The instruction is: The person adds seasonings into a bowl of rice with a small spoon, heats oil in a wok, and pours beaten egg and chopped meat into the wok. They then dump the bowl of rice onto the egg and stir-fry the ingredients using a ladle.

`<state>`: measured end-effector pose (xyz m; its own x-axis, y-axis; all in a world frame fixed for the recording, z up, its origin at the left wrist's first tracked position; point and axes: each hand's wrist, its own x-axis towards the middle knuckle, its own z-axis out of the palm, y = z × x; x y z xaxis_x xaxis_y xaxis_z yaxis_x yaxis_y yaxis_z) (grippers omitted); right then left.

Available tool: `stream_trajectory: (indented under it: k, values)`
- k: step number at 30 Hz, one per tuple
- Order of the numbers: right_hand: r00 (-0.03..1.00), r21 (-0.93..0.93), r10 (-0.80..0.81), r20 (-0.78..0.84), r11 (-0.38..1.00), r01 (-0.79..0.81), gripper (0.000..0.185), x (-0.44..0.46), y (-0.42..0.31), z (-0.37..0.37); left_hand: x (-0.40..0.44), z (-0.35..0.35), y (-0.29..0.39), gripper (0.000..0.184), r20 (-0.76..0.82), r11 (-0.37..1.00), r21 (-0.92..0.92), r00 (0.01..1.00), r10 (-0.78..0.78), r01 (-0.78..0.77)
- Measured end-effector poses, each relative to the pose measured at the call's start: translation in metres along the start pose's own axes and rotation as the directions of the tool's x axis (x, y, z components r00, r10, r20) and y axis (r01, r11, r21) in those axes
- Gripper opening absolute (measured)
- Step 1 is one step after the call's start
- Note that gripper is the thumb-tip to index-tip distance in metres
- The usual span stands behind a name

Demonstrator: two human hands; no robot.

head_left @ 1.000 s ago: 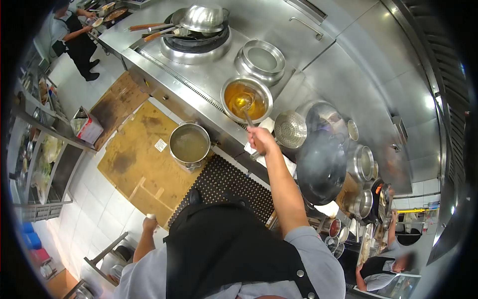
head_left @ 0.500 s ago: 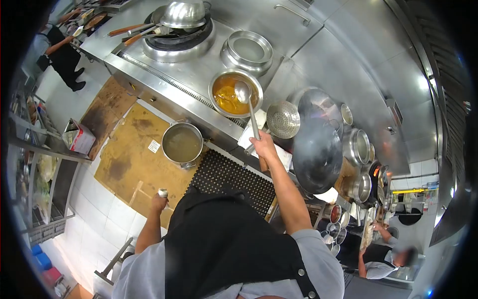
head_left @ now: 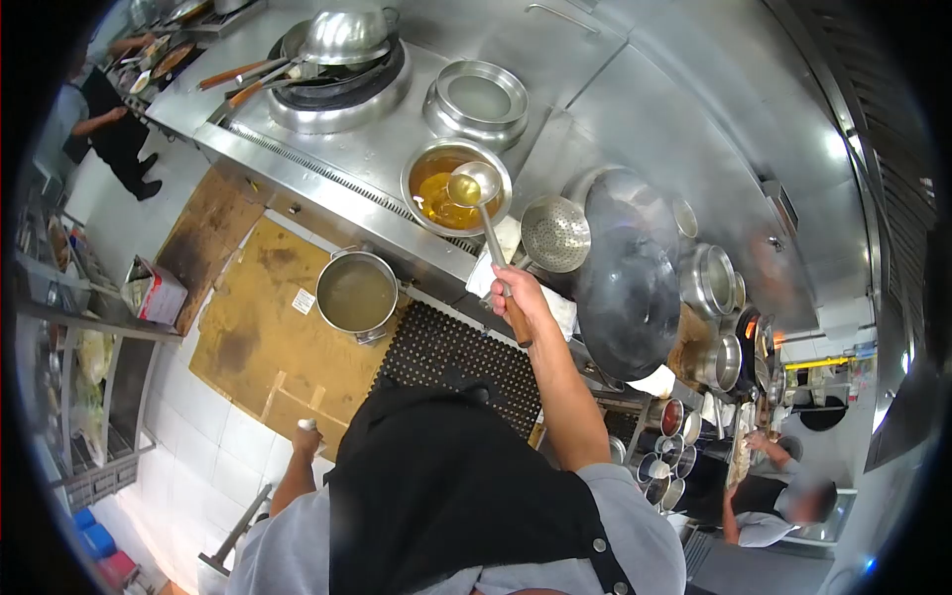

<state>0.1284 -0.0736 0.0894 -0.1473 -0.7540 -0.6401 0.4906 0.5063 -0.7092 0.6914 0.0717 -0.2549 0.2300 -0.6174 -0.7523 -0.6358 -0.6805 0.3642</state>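
My right hand [head_left: 521, 297] is closed around the wooden-ended handle of a metal ladle [head_left: 490, 238]. The ladle's bowl is over a metal basin [head_left: 408, 203] of clear amber liquid [head_left: 436, 206], and some of that liquid shows in the bowl. Down by my left side, my left hand [head_left: 303, 441] is closed on something with a small whitish rounded end; what it is I cannot make out. Just right of the basin, a perforated strainer [head_left: 555, 235] rests near a white cloth [head_left: 483, 283].
A large dark wok [head_left: 630, 297] is at right. On the stove stand a lidless pot [head_left: 476, 99] and stacked woks under a metal bowl [head_left: 342, 38]. A pot of cloudy liquid [head_left: 357, 293] sits lower, beside black matting [head_left: 451, 367]. Other people [head_left: 109, 129] work at far left and lower right.
The ladle's bowl has come up, and amber liquid now shows in it. My right hand has shifted slightly on the handle. My left hand has moved lower.
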Motion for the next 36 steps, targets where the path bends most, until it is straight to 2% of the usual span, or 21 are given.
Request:
stream_trajectory:
  k: [3, 5, 7, 9, 10, 13, 16, 18, 20, 24, 27, 28, 30, 31, 32, 35, 36]
  values:
    - [0.996, 0.238, 0.011, 0.089, 0.971, -0.032, 0.034, -0.009, 0.001, -0.008, 0.014, 0.009, 0.020, 0.047, 0.086, 0.992, -0.122, 0.996, 0.021, -0.010]
    - [0.988, 0.403, -0.017, 0.155, 0.914, -0.048, 0.036, -0.022, 0.005, -0.016, 0.045, 0.027, 0.026, 0.044, 0.074, 0.997, -0.069, 0.997, 0.038, -0.033]
    - [0.980, 0.468, -0.048, 0.194, 0.883, -0.050, 0.038, -0.038, 0.012, -0.030, 0.063, 0.038, 0.046, 0.041, 0.116, 0.998, -0.014, 0.991, 0.064, -0.063]
    - [0.969, 0.507, -0.110, 0.220, 0.862, -0.017, 0.039, -0.065, 0.015, -0.043, 0.045, 0.034, 0.090, 0.037, 0.123, 0.976, 0.086, 0.974, 0.189, -0.200]
    - [0.970, 0.513, -0.124, 0.209, 0.859, -0.001, 0.039, -0.082, 0.015, -0.053, 0.025, 0.029, 0.117, 0.035, 0.130, 0.953, 0.136, 0.958, 0.255, -0.272]
    - [0.972, 0.515, -0.178, 0.153, 0.854, 0.076, 0.040, -0.146, 0.022, -0.086, 0.010, 0.043, 0.148, 0.031, 0.105, 0.917, 0.069, 0.917, 0.386, -0.394]
    - [0.970, 0.427, -0.244, -0.014, 0.876, 0.226, 0.037, -0.218, 0.037, -0.126, 0.013, 0.063, 0.155, 0.029, 0.167, 0.898, 0.079, 0.894, 0.416, -0.433]
    - [0.959, 0.318, -0.262, -0.110, 0.905, 0.284, 0.036, -0.266, 0.045, -0.148, -0.003, 0.075, 0.155, 0.028, 0.198, 0.898, 0.097, 0.892, 0.406, -0.430]
    - [0.949, 0.171, -0.208, -0.237, 0.953, 0.252, 0.033, -0.299, 0.061, -0.177, -0.014, 0.090, 0.147, 0.025, 0.226, 0.905, 0.121, 0.899, 0.376, -0.409]
    - [0.919, 0.003, -0.137, -0.370, 0.989, 0.148, 0.027, -0.308, 0.080, -0.235, 0.027, 0.146, 0.086, 0.018, 0.360, 0.926, 0.252, 0.916, 0.179, -0.280]
    - [0.941, 0.345, -0.105, -0.321, 0.912, 0.220, 0.022, -0.273, 0.086, -0.304, -0.030, 0.139, 0.097, 0.014, 0.370, 0.790, 0.357, 0.852, 0.371, -0.499]
    - [0.931, 0.388, -0.148, -0.334, 0.879, 0.279, 0.018, -0.255, 0.093, -0.321, -0.047, 0.140, 0.114, 0.018, 0.378, 0.703, 0.519, 0.868, 0.322, -0.486]
    - [0.776, -0.004, -0.272, -0.569, 0.945, 0.328, 0.014, -0.227, 0.109, -0.326, -0.060, 0.142, 0.128, 0.021, 0.318, 0.696, 0.535, 0.877, 0.360, -0.479]
    - [0.673, -0.201, -0.358, -0.647, 0.932, 0.302, 0.012, -0.219, 0.116, -0.321, -0.063, 0.140, 0.134, 0.023, 0.290, 0.688, 0.547, 0.879, 0.379, -0.477]
    - [0.612, -0.272, -0.397, -0.684, 0.917, 0.290, 0.015, -0.220, 0.126, -0.317, -0.064, 0.138, 0.140, 0.029, 0.236, 0.741, 0.482, 0.884, 0.403, -0.466]
    - [0.680, -0.236, -0.385, -0.624, 0.922, 0.305, 0.023, -0.248, 0.141, -0.323, -0.086, 0.121, 0.168, 0.034, 0.225, 0.776, 0.390, 0.868, 0.442, -0.496]
    - [0.675, -0.311, -0.415, -0.611, 0.909, 0.278, 0.029, -0.252, 0.145, -0.328, -0.067, 0.119, 0.164, 0.038, 0.268, 0.758, 0.358, 0.838, 0.476, -0.545]
